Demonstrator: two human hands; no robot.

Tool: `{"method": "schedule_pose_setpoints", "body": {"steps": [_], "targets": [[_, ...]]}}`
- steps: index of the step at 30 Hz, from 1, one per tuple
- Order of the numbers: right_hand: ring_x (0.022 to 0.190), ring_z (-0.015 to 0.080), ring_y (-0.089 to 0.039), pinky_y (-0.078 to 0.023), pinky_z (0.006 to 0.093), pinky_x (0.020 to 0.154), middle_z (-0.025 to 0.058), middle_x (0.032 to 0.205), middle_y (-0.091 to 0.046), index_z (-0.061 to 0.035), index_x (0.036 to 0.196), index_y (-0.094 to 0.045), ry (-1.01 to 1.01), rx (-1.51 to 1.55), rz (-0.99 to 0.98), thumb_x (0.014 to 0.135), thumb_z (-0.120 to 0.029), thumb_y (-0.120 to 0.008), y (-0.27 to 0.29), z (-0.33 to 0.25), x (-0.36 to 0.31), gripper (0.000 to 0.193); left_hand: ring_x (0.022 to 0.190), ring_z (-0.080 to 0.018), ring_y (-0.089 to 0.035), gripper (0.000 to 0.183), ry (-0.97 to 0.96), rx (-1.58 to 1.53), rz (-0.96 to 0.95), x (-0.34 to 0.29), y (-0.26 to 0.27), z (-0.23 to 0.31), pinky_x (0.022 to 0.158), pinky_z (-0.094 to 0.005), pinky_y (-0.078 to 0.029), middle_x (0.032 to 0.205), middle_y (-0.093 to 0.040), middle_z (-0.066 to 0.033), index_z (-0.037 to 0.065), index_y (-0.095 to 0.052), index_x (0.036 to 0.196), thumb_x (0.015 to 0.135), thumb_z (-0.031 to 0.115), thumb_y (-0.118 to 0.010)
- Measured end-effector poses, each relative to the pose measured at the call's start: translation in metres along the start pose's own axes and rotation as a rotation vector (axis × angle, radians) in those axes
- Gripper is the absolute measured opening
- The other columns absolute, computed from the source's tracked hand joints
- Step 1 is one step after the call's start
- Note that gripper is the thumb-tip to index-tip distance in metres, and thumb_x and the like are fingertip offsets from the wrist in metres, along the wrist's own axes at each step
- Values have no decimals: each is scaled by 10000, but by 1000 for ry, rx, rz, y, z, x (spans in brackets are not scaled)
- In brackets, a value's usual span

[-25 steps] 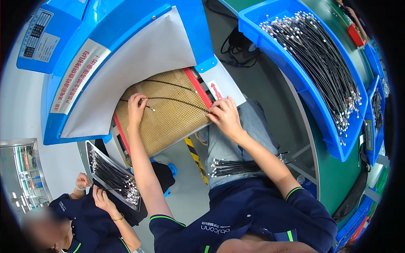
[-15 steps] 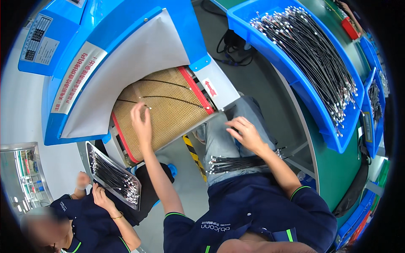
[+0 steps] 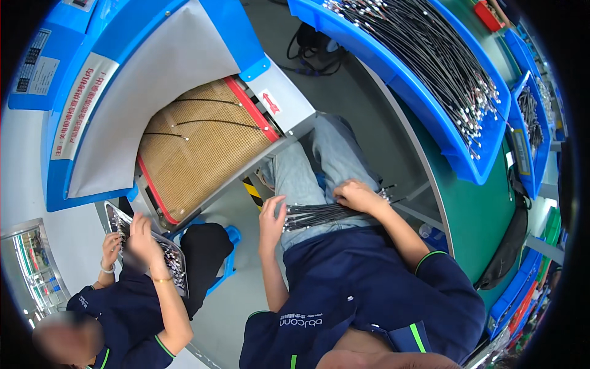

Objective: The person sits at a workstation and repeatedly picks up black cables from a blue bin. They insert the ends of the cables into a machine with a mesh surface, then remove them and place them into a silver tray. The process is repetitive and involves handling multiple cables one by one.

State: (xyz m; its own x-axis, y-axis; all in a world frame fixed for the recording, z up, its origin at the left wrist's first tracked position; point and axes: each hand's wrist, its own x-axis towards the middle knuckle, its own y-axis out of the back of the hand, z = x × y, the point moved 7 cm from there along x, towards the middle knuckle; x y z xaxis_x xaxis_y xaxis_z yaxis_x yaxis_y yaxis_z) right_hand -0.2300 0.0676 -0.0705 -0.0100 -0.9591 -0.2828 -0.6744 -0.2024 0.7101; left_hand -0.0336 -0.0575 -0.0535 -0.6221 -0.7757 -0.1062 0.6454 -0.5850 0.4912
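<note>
Left hand [image 3: 270,226] leaving mesh belt [image 3: 200,150] behind, now sitting at left end of black cable bundle [image 3: 316,215] on lap [image 3: 307,237]. Right hand [image 3: 357,198] now hovering at bundle farther right. Co-worker's gold-bangled hand [image 3: 145,245] rising over tray [image 3: 182,263].

Factory workshop: mesh conveyor [image 3: 200,157], blue bin [image 3: 369,56], black cables [image 3: 313,216]

The room is bright. Straight edges look bent, the corners are black, and a co-worker's head [image 3: 69,339] is blurry.
</note>
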Motion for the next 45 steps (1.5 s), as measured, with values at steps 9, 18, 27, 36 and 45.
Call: {"method": "schedule_pose_setpoints", "body": {"steps": [9,18,27,36,45], "targets": [[879,314,-629,-473,396,825,132,849,-669,-30,830,-672,28,66,-64,751,-167,-684,5,-13,0,158,1048,-289,-555,227,-29,65,-145,-18,-21,-8,910,-347,-425,1107,-593,-130,34,-606,1092,870,77,-582],[859,314,-620,-472,405,756,136,874,-642,-23,800,-622,-45,199,-78,769,-173,-667,13,-10,1,159,1070,-299,-532,255,-75,162,-178,-15,-18,0,937,-366,-408,1121,-589,-121,43,-612,1099,854,112,-617],[819,304,-625,-474,395,748,121,912,-645,-36,903,-597,-47,367,59,815,-151,-623,46,-18,-7,147,883,-270,-556,203,-37,174,-157,-13,-10,18,791,-361,-439,942,-573,-114,44,-642,1072,881,90,-590],[785,312,-629,-500,387,691,84,917,-643,-94,1005,-651,190,263,183,820,-140,-651,63,-65,6,191,767,-232,-589,186,-182,95,-70,0,-10,62,685,-319,-466,867,-580,-106,43,-662,1044,867,50,-607],[728,294,-624,-499,372,655,72,886,-637,-90,920,-660,221,277,314,838,-187,-640,78,-76,5,129,771,-264,-605,105,-315,178,29,3,12,82,689,-354,-482,830,-644,-99,20,-656,910,805,28,-661]]}}
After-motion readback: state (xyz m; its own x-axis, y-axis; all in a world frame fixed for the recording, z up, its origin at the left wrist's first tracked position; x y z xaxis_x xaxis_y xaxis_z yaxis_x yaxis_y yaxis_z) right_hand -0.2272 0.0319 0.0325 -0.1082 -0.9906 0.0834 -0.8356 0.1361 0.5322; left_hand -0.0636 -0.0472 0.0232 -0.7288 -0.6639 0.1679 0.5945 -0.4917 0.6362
